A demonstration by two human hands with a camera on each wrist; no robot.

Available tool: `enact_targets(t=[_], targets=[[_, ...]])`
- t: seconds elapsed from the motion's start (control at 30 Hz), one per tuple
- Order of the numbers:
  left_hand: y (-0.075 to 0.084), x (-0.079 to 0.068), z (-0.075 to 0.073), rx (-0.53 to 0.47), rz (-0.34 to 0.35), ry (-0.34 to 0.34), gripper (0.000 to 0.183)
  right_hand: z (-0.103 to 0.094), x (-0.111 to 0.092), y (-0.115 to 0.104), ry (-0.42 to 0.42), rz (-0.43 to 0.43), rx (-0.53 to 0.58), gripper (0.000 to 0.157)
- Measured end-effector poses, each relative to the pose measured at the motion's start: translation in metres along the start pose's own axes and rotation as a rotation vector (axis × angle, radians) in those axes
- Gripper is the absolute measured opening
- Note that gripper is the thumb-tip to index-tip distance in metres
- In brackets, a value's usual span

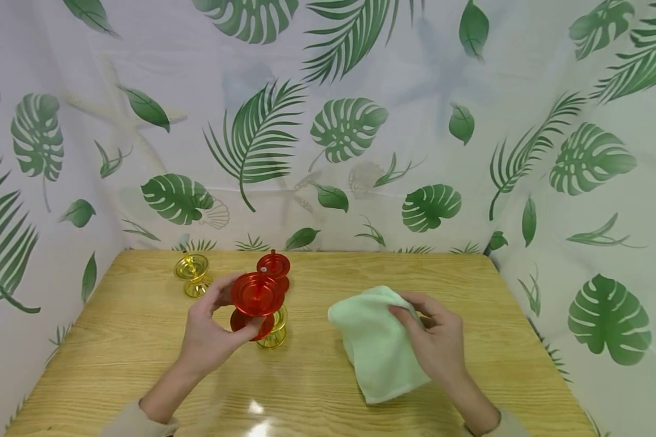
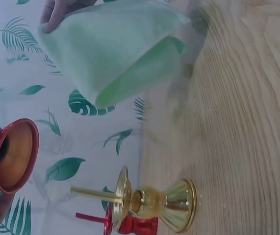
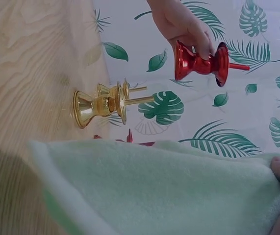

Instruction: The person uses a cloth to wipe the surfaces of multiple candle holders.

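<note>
My left hand (image 1: pixel 210 334) grips a shiny red candle holder (image 1: pixel 257 294) by its narrow waist, fingers on one side and thumb on the other. The holder is upright, with a spike rising from its dish, and is lifted off the table in the right wrist view. My right hand (image 1: pixel 440 340) pinches a pale green cloth (image 1: pixel 379 346) by its upper edge, and the cloth hangs down in folds. Just behind the held holder stands a gold candle holder (image 1: pixel 274 337), partly hidden by it. The two hands are apart.
A second red candle holder (image 1: pixel 274 264) stands farther back, partly covered by the held one. Another gold candle holder (image 1: pixel 192 270) stands at the back left. The wooden table (image 1: pixel 317 382) meets a leaf-patterned curtain (image 1: pixel 361 200) behind and at both sides.
</note>
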State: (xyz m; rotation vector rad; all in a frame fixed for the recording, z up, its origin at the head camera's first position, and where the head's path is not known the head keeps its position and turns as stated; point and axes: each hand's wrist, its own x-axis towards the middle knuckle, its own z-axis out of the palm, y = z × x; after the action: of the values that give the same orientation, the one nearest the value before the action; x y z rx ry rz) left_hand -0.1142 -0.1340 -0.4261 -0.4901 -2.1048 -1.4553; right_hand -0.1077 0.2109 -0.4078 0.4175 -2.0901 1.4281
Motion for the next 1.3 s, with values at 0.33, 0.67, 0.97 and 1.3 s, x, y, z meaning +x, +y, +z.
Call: enact_targets(t=[0.33,0.67,0.97,1.3], targets=[[0.016,-0.002,0.038,-0.064,0.003,-0.145,0.064,0.010,0.008,-0.007,-0.060,-0.177,0.040,0.030],[0.020,-0.003,0.060,-0.111,0.046,-0.226,0.065,0.022,0.010,-0.010,-0.194,-0.307,0.110,0.034],[0.024,-0.002,0.068,-0.144,0.101,-0.297,0.065,0.024,0.009,-0.013,-0.274,-0.467,-0.012,0.017],[0.026,-0.001,0.069,-0.024,0.228,-0.292,0.068,0.024,0.005,-0.015,-0.291,-0.563,-0.160,0.028]])
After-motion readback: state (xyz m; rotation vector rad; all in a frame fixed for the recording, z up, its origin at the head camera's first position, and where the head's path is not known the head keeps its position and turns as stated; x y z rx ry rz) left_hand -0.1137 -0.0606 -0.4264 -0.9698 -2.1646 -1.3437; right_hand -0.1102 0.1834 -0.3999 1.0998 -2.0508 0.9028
